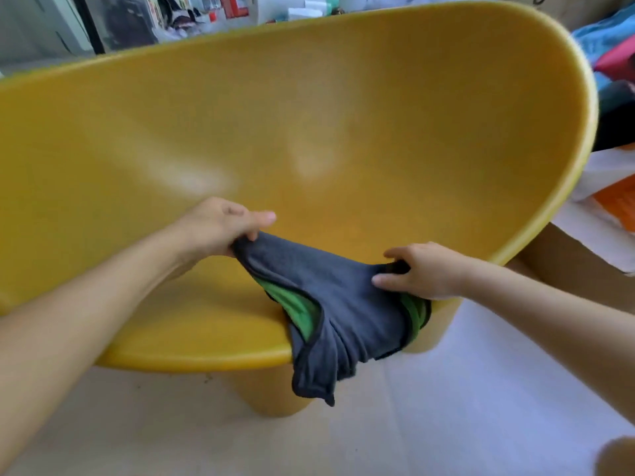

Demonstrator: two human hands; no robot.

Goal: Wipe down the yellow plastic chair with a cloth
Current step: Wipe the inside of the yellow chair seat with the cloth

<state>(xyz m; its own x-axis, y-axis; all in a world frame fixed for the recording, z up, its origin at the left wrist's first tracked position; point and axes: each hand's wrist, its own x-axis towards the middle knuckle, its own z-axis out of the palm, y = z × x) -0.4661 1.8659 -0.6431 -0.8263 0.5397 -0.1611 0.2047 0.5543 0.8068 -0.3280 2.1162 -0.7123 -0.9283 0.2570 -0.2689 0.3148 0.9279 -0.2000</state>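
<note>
Filling most of the view is the yellow plastic chair (309,115), which stands on the pale floor (171,424) with its curved back on the far side. A grey cloth (343,297) with a green underside is stretched across the near right of the seat, one end drooping over the front edge. The grip of the left hand (220,225) is clamped on the cloth's far left corner, and the right hand (422,269) pinches the bunched right end.
</note>
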